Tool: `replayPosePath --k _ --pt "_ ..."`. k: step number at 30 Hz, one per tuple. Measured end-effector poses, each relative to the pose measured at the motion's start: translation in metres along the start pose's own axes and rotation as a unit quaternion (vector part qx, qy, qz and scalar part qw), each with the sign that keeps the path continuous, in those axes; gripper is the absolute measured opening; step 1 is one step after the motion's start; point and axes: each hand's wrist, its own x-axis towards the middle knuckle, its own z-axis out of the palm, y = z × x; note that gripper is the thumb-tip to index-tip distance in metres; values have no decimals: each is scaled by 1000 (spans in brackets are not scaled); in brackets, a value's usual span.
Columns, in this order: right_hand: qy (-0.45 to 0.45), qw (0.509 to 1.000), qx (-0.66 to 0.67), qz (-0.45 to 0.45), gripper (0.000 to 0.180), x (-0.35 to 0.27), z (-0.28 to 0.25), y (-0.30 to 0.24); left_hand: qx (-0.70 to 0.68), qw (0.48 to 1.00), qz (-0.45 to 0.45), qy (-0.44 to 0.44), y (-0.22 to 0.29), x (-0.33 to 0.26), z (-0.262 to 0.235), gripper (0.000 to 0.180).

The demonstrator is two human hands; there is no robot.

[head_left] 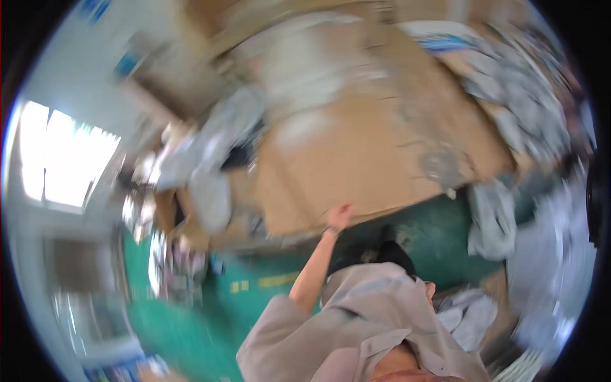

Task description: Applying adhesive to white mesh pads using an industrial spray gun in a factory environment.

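"Cardboard sheet [350,165], big and brown, spread right across the middle! What's on the far left?"

"A bright window [54,159], then green floor [172,331] lower down, and a pale bundle [212,200] just beside the cardboard."

"Now the middle: here's the left hand [342,216], right at the near edge of that sheet!"

"Fingers loosely bent, but it's all blur. I can't tell how far open it is, or whether it has hold of the edge."

"And the right hand?"

"A scrap of skin [431,290] peeks out beside the beige shirt [363,305]. Can't call it: opening and grip are hidden."

"Further right?"

"A grey bag [492,219] near the sheet's corner, and a grey heap [522,95] up beyond it!"
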Motion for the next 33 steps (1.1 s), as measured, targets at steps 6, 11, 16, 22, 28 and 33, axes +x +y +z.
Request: replayPosePath --k 6,11,16,22,28,33 --pt "-61 944 -107 -306 25 134 -18 -78 -83 983 -89 139 0 -41 8 22" --pt "-274 950 20 -150 26 193 -27 -202 -171 943 -132 255 8 -98 -10 25" --pt "-283 947 49 -144 24 164 -7 -313 -232 892 -108 373 6 -125 -58 27" --pt "-276 931 61 -233 19 93 44 -374 -169 854 2 492 -19 -96 -189 24" --pt "-224 957 7 -182 17 8 105 -369 227 719 -190 629 -15 -39 -393 75" --pt "-219 945 -97 -225 21 -65 145 -369 152 617 -431 641 -31 -31 -470 100"
